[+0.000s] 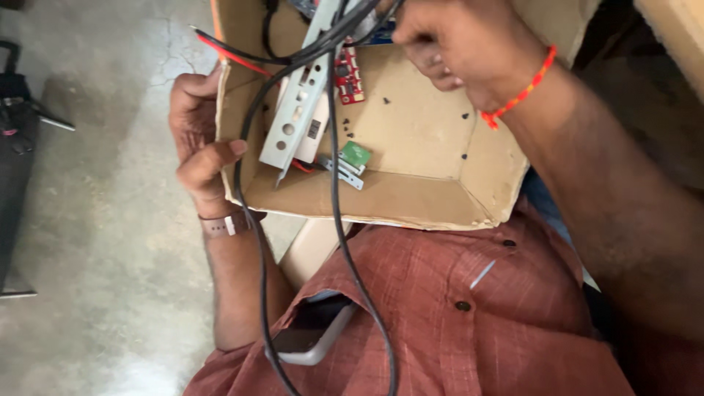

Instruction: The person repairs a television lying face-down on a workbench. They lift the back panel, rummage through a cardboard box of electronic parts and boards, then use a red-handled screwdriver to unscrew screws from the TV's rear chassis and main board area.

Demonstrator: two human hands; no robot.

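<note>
Both hands at a cardboard box [411,194] held against the chest

Left hand [202,139] curls clamped on the box's left wall; right hand [455,48] reaches in, fingers closed on black cables [334,183] above a perforated metal bracket [297,110] and red board [349,75]

Cardboard box [411,198]: shallow, brown, open on top, tilted over the lap.
Metal bracket [297,110]: grey, perforated, stood slanted inside the box's left part.
Black cables [334,183]: hung from the box over the shirt.
</note>
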